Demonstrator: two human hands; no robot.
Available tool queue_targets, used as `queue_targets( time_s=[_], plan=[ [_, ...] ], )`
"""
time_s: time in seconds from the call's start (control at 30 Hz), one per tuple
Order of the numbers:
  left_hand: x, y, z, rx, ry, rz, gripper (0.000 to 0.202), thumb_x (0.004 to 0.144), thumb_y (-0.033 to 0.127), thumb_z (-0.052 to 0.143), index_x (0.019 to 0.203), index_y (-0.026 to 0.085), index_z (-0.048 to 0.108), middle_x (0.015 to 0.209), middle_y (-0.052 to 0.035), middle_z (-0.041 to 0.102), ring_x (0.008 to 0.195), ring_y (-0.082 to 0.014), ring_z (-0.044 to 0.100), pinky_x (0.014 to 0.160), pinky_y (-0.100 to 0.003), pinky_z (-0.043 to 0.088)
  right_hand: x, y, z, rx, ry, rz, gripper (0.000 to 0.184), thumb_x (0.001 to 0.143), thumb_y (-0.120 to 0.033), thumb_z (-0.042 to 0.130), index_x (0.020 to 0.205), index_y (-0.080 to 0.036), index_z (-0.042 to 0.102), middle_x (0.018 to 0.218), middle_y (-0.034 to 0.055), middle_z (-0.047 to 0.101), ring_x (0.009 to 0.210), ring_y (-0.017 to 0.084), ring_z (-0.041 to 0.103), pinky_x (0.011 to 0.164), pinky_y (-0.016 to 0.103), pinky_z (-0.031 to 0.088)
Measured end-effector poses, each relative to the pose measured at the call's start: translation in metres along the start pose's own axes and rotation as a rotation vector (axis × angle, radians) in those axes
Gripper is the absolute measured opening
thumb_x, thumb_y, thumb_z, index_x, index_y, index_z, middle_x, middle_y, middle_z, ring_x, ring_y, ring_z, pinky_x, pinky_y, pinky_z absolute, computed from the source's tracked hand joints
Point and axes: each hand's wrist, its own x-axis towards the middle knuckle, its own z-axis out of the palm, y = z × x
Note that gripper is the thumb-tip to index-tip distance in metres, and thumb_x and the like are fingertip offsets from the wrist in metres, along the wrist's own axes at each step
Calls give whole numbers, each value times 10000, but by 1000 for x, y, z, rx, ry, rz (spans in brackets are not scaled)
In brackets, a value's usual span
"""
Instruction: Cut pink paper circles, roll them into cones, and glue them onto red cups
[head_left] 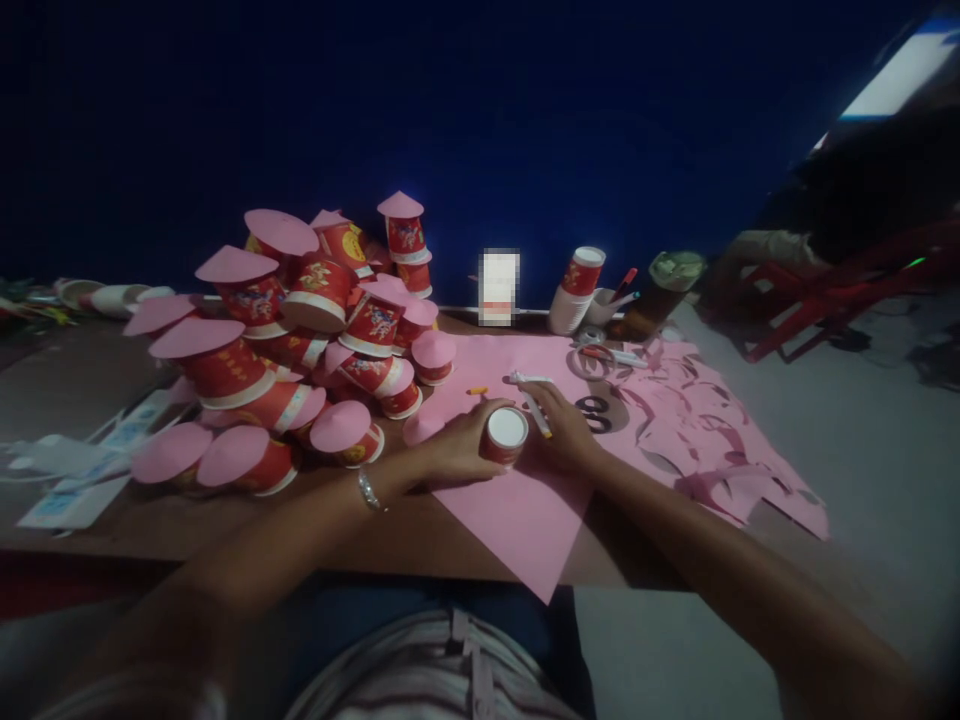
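Observation:
A red paper cup (508, 430) stands upside down with its white base facing up, and the fingers of my left hand (469, 440) wrap round its left side. Between the fingers of my right hand (566, 420) is a slim white tube (536, 410) with an orange-yellow lower end, slanting just right of the cup. Both hands are over a large pink paper sheet (510, 360). A small orange piece (477, 391), like a cap, lies on the sheet beyond the cup. Whether the tube is a pen or glue does not show.
Left of my hands rises a heap of red cups with pink paper cones (202, 340). Pink paper offcuts (697, 430), scissors (596, 415) and a tape roll (592, 362) lie right. Stacked cups (577, 290), a dark jar (660, 290) and a blurred upright card (499, 287) stand behind.

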Motion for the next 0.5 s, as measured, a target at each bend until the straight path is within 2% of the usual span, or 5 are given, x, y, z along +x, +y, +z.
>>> queue_targets(
  time_s=[0.1,0.17,0.23,0.37,0.5],
  plan=[
    [-2,-7,-21,19,-73,87,863,760,274,797,1526,236,401,1570,-164,483,1423,-330,518,1135,-480,483,11,-5,-16,30,60,72,368,1015,-297,545,1373,-279,627,1260,113,686,1101,269,697,911,425,603],
    [1,-11,-34,79,-99,138,680,844,179,676,1486,233,458,1533,-143,528,1371,-274,569,1108,-431,509,19,-9,-27,88,132,135,307,1013,-366,555,1258,-256,704,1160,114,710,1037,272,699,896,440,598],
    [11,-14,-40,230,12,112,499,913,67,494,1387,214,546,1398,-112,632,1250,-213,638,1076,-388,522,28,-13,-33,245,186,268,284,981,-428,601,1153,-244,732,1072,100,730,979,265,703,861,436,602],
    [39,-20,-33,540,160,17,301,949,70,497,1202,146,642,1205,-148,679,1161,-270,645,1041,-434,507,42,-22,-30,673,258,613,316,826,-502,763,953,-231,661,849,32,734,778,212,720,665,336,593],
    [59,-24,-27,560,195,-32,175,899,16,535,901,126,671,961,-149,686,983,-288,675,933,-431,524,45,-24,-20,791,252,679,383,725,-530,817,848,-212,644,769,31,739,732,202,728,630,304,568]
  ],
)
